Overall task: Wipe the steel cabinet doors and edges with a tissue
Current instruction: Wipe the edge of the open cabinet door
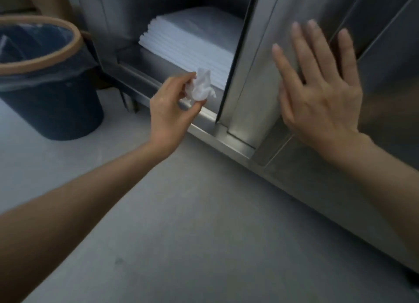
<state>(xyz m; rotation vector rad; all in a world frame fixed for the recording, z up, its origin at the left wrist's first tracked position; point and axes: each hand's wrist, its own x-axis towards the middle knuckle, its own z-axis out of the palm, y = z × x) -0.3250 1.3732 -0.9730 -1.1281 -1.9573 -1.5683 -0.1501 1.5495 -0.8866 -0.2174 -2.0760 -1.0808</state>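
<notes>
My left hand [174,103] pinches a crumpled white tissue [200,85] just above the cabinet's lower front rail [204,130], in front of the open compartment. My right hand [322,87] lies flat with straight, spread fingers against the steel cabinet door [263,60], which stands to the right of the opening. The door's left edge [233,60] runs dark and upright beside the tissue.
A stack of white sheets [192,44] lies on the shelf inside the open compartment. A dark bin [45,98] with a tan rim and plastic liner stands on the grey floor [181,212] at the left. More steel panels [390,60] continue to the right.
</notes>
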